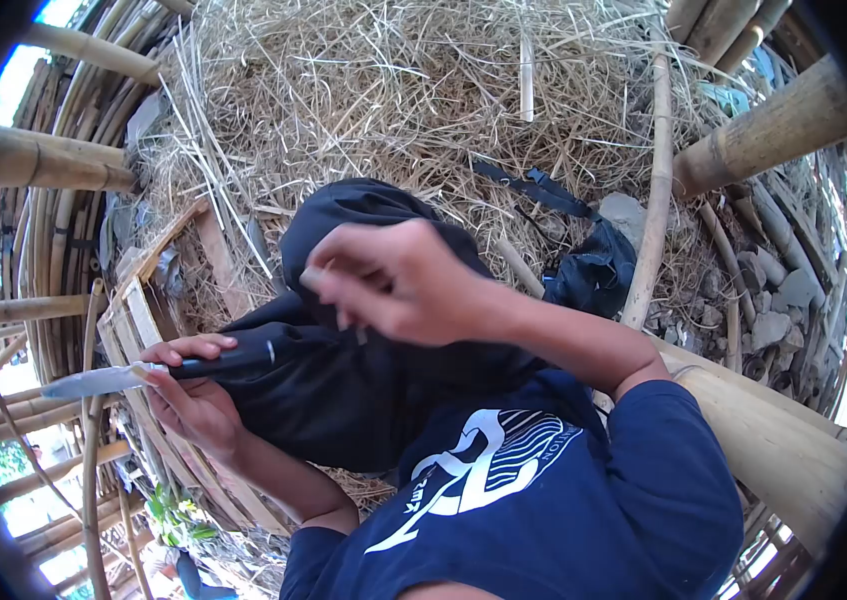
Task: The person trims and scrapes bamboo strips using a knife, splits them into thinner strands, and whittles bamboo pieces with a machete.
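Note:
My left hand (pixel 198 405) is closed around a knife (pixel 233 363) at the left, beside my knee. The knife's dark handle runs to the right over my black trousers (pixel 343 400), and its pale blade (pixel 93 382) points left. My thumb lies near where the blade meets the handle. Above my lap, my right hand (pixel 398 280) is raised with bent fingers and smeared by motion. Whether anything is between those fingers I cannot make out. It is apart from the knife.
Dry straw (pixel 423 100) covers the ground ahead. A black bag (pixel 593 265) with a buckled strap lies to the right, near a bamboo pole (pixel 653 200). Stones (pixel 773 330) are piled farther right. Bamboo walls (pixel 53 200) and a wooden frame (pixel 148 320) stand at the left.

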Demonstrator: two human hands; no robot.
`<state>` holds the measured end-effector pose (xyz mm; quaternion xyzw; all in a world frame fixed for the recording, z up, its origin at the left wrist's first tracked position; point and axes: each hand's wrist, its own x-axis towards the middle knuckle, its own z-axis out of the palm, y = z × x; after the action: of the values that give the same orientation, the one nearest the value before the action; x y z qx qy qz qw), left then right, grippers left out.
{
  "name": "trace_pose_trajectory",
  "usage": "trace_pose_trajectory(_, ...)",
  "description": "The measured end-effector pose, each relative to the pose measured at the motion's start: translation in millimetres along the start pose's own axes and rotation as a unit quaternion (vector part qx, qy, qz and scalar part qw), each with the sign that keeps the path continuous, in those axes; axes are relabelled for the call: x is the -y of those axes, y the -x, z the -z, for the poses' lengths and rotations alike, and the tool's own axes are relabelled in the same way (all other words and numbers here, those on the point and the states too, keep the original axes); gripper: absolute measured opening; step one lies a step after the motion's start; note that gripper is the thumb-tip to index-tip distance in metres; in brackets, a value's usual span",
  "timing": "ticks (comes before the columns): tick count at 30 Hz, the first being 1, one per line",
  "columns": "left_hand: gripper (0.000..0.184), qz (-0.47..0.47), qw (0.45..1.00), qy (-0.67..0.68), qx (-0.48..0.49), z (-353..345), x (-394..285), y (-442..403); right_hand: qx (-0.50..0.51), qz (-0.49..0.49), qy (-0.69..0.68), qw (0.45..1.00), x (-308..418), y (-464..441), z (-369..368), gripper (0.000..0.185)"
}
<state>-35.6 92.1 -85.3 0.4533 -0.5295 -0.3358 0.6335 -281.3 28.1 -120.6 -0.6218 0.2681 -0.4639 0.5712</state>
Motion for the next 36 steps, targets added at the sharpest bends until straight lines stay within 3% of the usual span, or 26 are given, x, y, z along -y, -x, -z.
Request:
trace_pose_trajectory(1, 0.036, -0.028, 1.0, -0.003, -0.012, 0.3, 0.2, -0.1, -0.003, -0.056, -0.043, 0.998, 2.4, 1.9, 12.1, 0.011)
trace_pose_trajectory(4, 0.039, -0.029, 0.999, -0.004, -0.027, -2.0, -2.7, 4.6, -0.159, -0.093, 0.066, 0.981, -8.8, -0.7, 62.2, 0.015)
trace_pose_trajectory(7, 0.039, -0.017, 1.0, 0.011, -0.024, -6.3, -3.5, 7.2, -0.331, -0.143, 0.244, 0.9, -46.5, 4.7, 126.1, 0.023)
trace_pose_trajectory(9, 0.041, -0.036, 0.999, -0.009, -0.038, -6.5, -0.3, 6.2, -0.374, -0.208, 0.246, 0.87, -84.3, 15.1, 163.5, 0.024)
trace_pose_trajectory(11, 0.041, -0.036, 0.998, -0.001, -0.046, -6.9, 0.4, 8.1, -0.39, -0.253, 0.42, 0.779, -128.7, 19.8, 196.1, 0.039)
trace_pose_trajectory(12, 0.041, -0.033, 0.998, 0.005, -0.051, -7.2, 0.1, 9.7, -0.388, -0.247, 0.421, 0.782, -165.9, 21.0, 217.0, 0.039)
trace_pose_trajectory(14, 0.042, -0.038, 0.998, 0.007, -0.053, -8.9, -1.3, 12.6, -0.418, -0.242, 0.602, 0.636, -226.1, 13.6, 251.7, 0.046)
trace_pose_trajectory(15, 0.042, -0.038, 0.998, 0.007, -0.05, -10.2, -2.2, 13.5, -0.419, -0.234, 0.602, 0.638, -223.2, 2.0, 254.3, 0.046)
trace_pose_trajectory(17, 0.043, -0.054, 0.997, 0.0, -0.051, -13.2, -4.4, 17.0, -0.429, -0.413, 0.277, 0.754, -216.7, -21.5, 258.4, 0.054)
trace_pose_trajectory(21, 0.044, -0.067, 0.996, 0.036, -0.039, -16.6, -7.1, 22.4, -0.464, -0.332, 0.177, 0.802, -235.5, -35.8, 252.1, 0.049)
trace_pose_trajectory(22, 0.044, -0.067, 0.996, 0.048, -0.036, -18.5, -9.5, 24.6, -0.477, -0.341, 0.262, 0.767, -240.7, -42.1, 255.1, 0.048)
trace_pose_trajectory(23, 0.044, -0.067, 0.995, 0.06, -0.035, -19.2, -10.8, 26.6, -0.474, -0.335, 0.264, 0.77, -244.9, -43.0, 258.0, 0.048)
trace_pose_trajectory(25, 0.044, -0.078, 0.994, 0.069, -0.031, -18.9, -12.4, 31.1, -0.544, -0.326, 0.557, 0.537, -216.6, -40.2, 234.1, 0.045)
trace_pose_trajectory(27, 0.042, -0.088, 0.992, 0.094, -0.008, -23.4, -18.1, 34.3, -0.477, -0.397, 0.464, 0.632, -267.4, -27.3, 283.7, 0.054)
trace_pose_trajectory(28, 0.042, -0.094, 0.99, 0.102, -0.008, -24.7, -19.4, 36.9, -0.433, -0.427, 0.248, 0.754, -232.5, -24.0, 268.6, 0.056)
trace_pose_trajectory(32, 0.043, -0.088, 0.99, 0.108, 0.007, -25.9, -20.8, 43.7, -0.393, -0.414, 0.359, 0.738, -271.7, -26.5, 306.9, 0.046)
trace_pose_trajectory(34, 0.043, -0.082, 0.991, 0.107, -0.006, -23.5, -16.9, 43.8, -0.43, -0.381, 0.051, 0.817, -251.0, -23.8, 289.0, 0.036)
trace_pose_trajectory(36, 0.043, -0.07, 0.991, 0.109, -0.041, -22.8, -12.2, 40.5, -0.436, -0.365, 0.02, 0.822, -244.8, -26.2, 285.1, 0.03)
